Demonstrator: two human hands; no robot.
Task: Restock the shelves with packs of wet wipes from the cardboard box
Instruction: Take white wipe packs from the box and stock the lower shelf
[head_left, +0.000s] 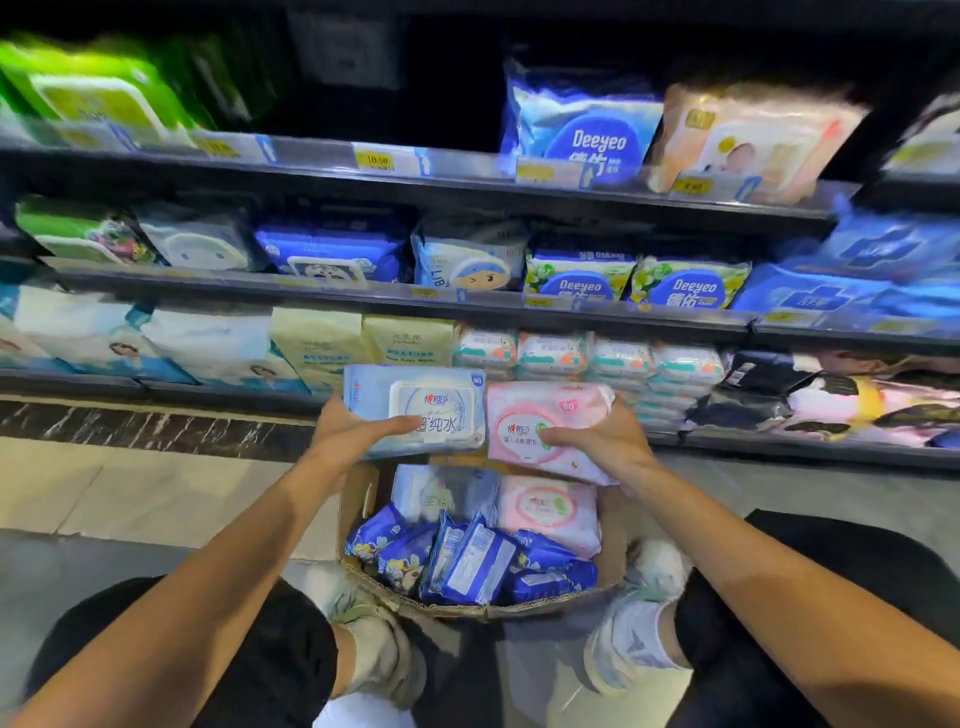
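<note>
My left hand grips a light blue pack of wet wipes, thumb on top. My right hand grips a pink pack of wet wipes the same way. Both packs are held side by side above the open cardboard box on the floor, in front of the lowest shelf. Inside the box lie another light blue pack, another pink pack and several small dark blue packs.
Three upper shelf levels hold rows of wipe packs, among them blue Deeyeo packs. A gap shows on the top shelf left of them. My knees and white shoes flank the box. Tiled floor lies to the left.
</note>
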